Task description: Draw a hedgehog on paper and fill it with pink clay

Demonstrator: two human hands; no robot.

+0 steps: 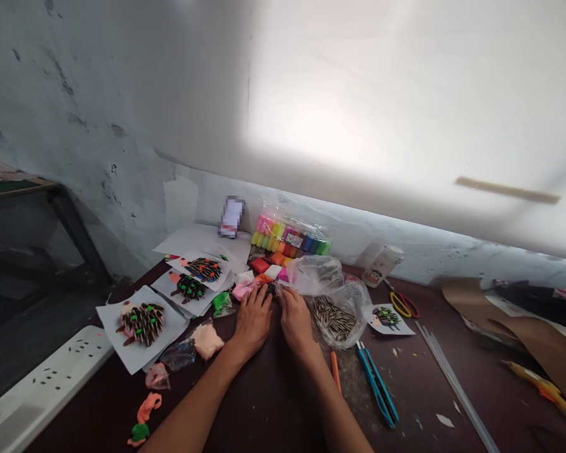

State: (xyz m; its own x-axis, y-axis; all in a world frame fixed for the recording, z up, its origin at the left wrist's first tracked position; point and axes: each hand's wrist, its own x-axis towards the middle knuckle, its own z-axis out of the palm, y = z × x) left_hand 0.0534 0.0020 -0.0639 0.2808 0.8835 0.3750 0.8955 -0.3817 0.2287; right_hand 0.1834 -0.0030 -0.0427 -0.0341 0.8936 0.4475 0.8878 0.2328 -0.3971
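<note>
Both hands are close together at the middle of the table. The fingers of my left hand [255, 318] bend down over a small black lump [272, 290], which looks wrapped in clear plastic. My right hand [296, 314] faces it with curled fingers, the tips close to the lump's right side; what they pinch is hidden. Pink clay [244, 288] and a green clay packet [222, 304] lie left of my left hand. Beyond the hands are red [259, 265], orange and white clay packets. A clear bag of small, narrow brownish pieces [334, 319] sits right of my right hand.
Paper cards with spiky hedgehog figures [143, 322] lie left; another card [389, 319] lies right. Blue tweezers [378, 387], scissors [403, 304], glue sticks [455, 384] and a white bottle [382, 265] stand or lie right. A power strip [51, 384] runs along the left edge.
</note>
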